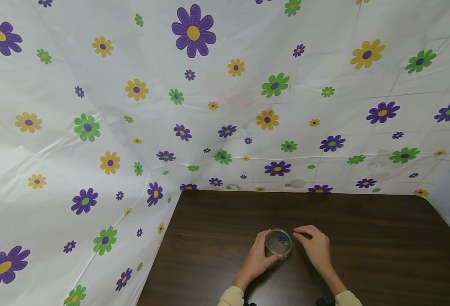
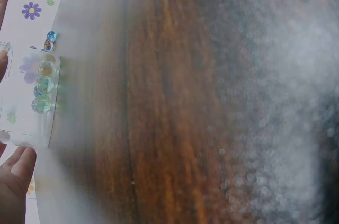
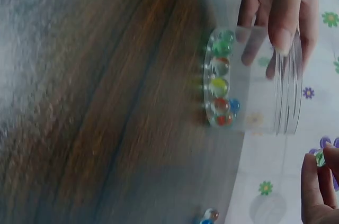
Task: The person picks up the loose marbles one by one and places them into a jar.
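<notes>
My left hand [image 1: 257,260] grips a clear plastic jar [image 3: 254,121] from its left side, thumb and fingers spread around the wall near the threaded rim. The jar stands upright on the table, and several glass marbles [image 3: 219,86] lie along its bottom, some green, yellow, red and blue. Just right of the jar's rim, my right hand [image 1: 316,248] pinches a greenish glass marble [image 3: 319,158] between thumb and fingertips, apart from the jar and about level with its mouth. In the left wrist view, the jar's marbles [image 2: 44,85] show through the wall.
A few loose marbles [image 3: 211,215] lie on the dark wooden table [image 1: 209,221] close to the jar; the left wrist view also shows loose marbles [image 2: 50,39]. A white flowered cloth [image 1: 225,89] hangs behind and to the left of the table.
</notes>
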Demonstrator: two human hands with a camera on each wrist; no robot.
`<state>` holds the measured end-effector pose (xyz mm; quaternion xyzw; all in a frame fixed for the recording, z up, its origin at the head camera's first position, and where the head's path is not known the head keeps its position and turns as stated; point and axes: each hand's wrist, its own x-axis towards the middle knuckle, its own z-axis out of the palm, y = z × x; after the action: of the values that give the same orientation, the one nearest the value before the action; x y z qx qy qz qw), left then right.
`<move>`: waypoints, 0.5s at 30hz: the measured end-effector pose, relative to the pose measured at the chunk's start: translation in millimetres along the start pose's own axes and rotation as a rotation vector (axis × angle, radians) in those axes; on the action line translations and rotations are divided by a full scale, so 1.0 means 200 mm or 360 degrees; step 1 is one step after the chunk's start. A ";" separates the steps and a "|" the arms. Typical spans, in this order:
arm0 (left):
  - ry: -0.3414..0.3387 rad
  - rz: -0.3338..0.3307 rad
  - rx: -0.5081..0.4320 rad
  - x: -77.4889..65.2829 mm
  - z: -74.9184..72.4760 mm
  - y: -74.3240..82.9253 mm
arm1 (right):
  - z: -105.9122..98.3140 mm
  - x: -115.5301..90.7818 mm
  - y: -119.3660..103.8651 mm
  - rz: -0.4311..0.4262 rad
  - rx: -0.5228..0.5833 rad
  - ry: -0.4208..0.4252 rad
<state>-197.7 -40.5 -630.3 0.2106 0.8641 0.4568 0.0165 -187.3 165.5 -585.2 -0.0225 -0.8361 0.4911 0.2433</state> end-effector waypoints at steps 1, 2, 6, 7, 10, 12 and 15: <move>-0.0003 -0.0005 -0.0002 0.00 0.00 0.00 | 0.01 0.00 0.00 -0.0007 0.0004 -0.0011; -0.0004 -0.0004 -0.0003 0.00 0.00 0.00 | 0.01 -0.01 -0.01 -0.0014 0.0013 -0.0019; 0.0006 0.0028 -0.0004 0.00 0.00 0.00 | 0.03 -0.02 -0.02 -0.0065 0.0067 -0.0030; 0.0010 0.0038 0.0000 0.00 0.00 0.00 | 0.03 -0.02 -0.02 -0.0081 0.0082 -0.0032; 0.0011 0.0039 0.0000 0.00 0.00 0.00 | 0.05 -0.03 -0.02 -0.0132 0.0099 -0.0047; 0.0006 0.0024 0.0004 0.00 0.00 0.00 | 0.05 -0.04 -0.02 -0.0154 0.0090 -0.0054; -0.0002 0.0005 0.0004 -0.01 0.00 0.00 | 0.06 -0.04 -0.02 -0.0159 0.0067 -0.0073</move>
<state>-196.6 -41.0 -629.4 0.2121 0.8644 0.4556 0.0160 -184.0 151.0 -589.3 0.0356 -0.8310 0.4963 0.2488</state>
